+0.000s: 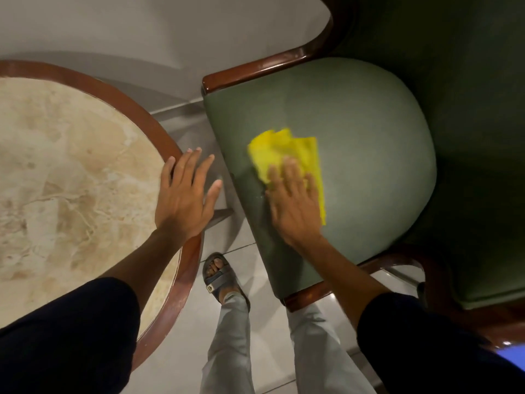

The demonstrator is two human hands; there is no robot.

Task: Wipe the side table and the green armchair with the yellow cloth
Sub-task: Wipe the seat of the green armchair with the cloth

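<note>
The green armchair (369, 132) fills the right side, its seat cushion facing up inside a dark wood frame. A crumpled yellow cloth (284, 150) lies on the seat's left-front part. My right hand (295, 203) presses flat on the cloth's near half, fingers spread. The round side table (71, 172), with a beige marble top and reddish wood rim, stands at the left. My left hand (184, 194) rests on the table's right rim, fingers apart, holding nothing.
A narrow strip of pale floor tile (181, 331) separates table and chair. My sandalled foot (218, 274) and grey trouser legs stand in that gap. The chair's wooden armrest (270, 66) runs along the seat's far-left edge. A grey wall rises behind.
</note>
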